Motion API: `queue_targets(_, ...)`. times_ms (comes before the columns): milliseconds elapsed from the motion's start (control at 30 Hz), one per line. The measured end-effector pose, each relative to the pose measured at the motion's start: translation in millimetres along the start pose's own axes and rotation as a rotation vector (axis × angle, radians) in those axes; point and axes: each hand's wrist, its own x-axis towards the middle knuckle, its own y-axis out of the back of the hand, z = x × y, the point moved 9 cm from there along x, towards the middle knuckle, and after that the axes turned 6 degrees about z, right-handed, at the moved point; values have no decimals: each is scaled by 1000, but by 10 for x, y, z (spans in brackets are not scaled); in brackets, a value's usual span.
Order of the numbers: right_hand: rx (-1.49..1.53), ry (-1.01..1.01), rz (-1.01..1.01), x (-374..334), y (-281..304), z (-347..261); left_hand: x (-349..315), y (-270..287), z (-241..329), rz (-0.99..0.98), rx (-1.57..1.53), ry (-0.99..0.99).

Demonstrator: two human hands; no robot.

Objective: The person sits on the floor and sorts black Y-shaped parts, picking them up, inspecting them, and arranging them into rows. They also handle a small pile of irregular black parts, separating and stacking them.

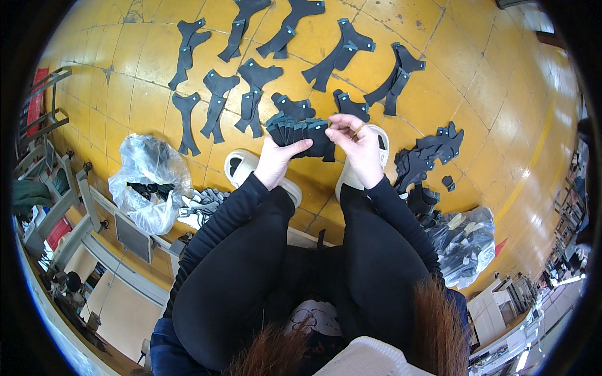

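Seated over a yellow tiled floor (489,81), we grip a fanned stack (300,135) of black cut pieces in our left hand (274,161) while our right hand (355,145) pinches its top piece, seemingly mid-sorting, ready to join the rows (251,94) laid ahead.

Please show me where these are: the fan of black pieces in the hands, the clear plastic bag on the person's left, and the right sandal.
fan of black pieces (300,133), head view, middle of the fan.
clear plastic bag (147,169), head view, upper crumpled side.
right sandal (381,139), head view, front strap.
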Motion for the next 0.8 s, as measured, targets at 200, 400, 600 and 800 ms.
queue_targets(200, -65, 20, -52, 3, 17, 58, 3, -8, 58, 41, -45, -32)
queue_targets(400, 61, -37, -47, -19, -59, 36, 14, 36, 26, 26, 143, -60)
queue_targets(600, 195, -138, 2, 56, 137, 141, 5, 52, 49, 100, -26, -1)
queue_targets(800, 199, -167, -95, 2, 91, 99, -26, 104, 27, 124, -113, 33)
